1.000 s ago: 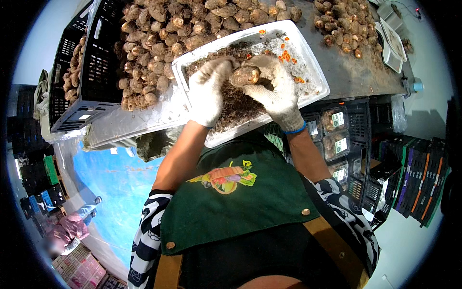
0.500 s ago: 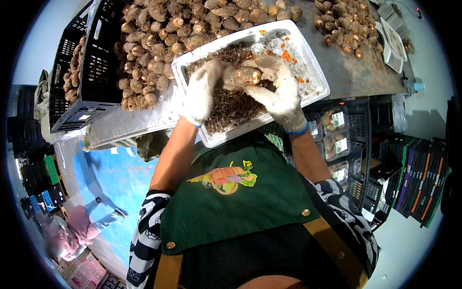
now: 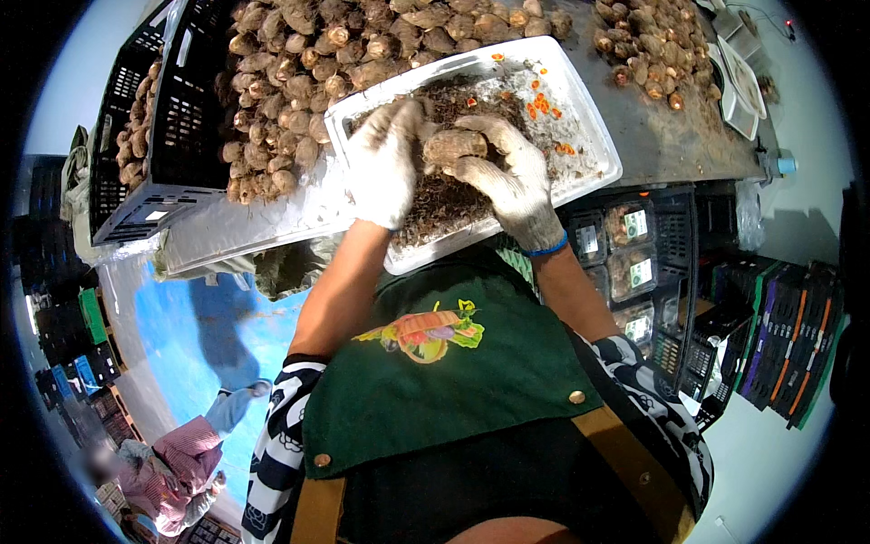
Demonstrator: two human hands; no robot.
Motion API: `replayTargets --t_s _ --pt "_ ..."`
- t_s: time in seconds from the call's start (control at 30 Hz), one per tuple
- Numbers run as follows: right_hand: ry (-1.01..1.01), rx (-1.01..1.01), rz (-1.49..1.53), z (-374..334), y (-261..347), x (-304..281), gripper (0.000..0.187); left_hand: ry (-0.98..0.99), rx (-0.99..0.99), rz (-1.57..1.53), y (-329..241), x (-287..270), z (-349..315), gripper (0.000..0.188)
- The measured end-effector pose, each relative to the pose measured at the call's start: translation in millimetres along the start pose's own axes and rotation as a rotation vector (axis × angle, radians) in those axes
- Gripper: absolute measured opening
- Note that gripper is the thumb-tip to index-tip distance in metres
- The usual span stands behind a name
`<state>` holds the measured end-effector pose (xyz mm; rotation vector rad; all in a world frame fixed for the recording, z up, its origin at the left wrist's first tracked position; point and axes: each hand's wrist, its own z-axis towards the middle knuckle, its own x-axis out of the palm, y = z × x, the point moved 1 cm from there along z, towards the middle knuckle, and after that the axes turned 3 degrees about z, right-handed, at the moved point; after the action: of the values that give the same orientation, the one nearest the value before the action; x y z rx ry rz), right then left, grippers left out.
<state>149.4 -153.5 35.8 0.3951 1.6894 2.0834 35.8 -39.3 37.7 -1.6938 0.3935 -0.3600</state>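
Observation:
A brown, hairy taro corm (image 3: 455, 147) is gripped between the fingers and thumb of my right hand (image 3: 515, 177), which wears a white knit glove with a blue cuff. My left hand (image 3: 385, 163), gloved likewise, is at the corm's left end. Its fingers are curled, the tips slightly smeared; whatever they pinch is hidden. Both hands are over a white tray (image 3: 594, 168) strewn with dark root fibres (image 3: 439, 204) and small orange-red bits (image 3: 541, 104).
A big heap of taro (image 3: 299, 91) covers the table beyond the tray; a smaller pile (image 3: 652, 50) lies far right. At left stands a black crate (image 3: 195, 109). Packed clear boxes (image 3: 630, 227) sit below on the right. Another person (image 3: 172, 471) is on the floor area at lower left.
My left hand has shifted slightly right and its fingers have curled. The corm in my right hand has turned and moved a little left. The other person has moved right.

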Motion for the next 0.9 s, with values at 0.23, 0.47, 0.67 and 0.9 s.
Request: replayTargets --t_s 0.23,0.47,0.67,0.9 --pt "-0.03 0.051 0.218 -2.1 -19.6 -10.0 0.047 0.439 0.034 -0.141 17.1 -16.7 10.3 0.036" --pt "-0.073 0.024 0.148 3.2 -15.1 -6.0 0.061 0.426 0.296 0.059 7.9 -1.4 -2.2 0.041" --pt "-0.045 -0.03 0.061 1.6 -14.2 -9.0 0.059 0.406 0.183 -0.117 -0.7 0.3 -8.1 0.026" --pt "-0.006 -0.155 -0.253 0.5 -3.0 -1.2 0.057 0.223 0.047 -0.393 46.7 -20.8 34.5 0.026"
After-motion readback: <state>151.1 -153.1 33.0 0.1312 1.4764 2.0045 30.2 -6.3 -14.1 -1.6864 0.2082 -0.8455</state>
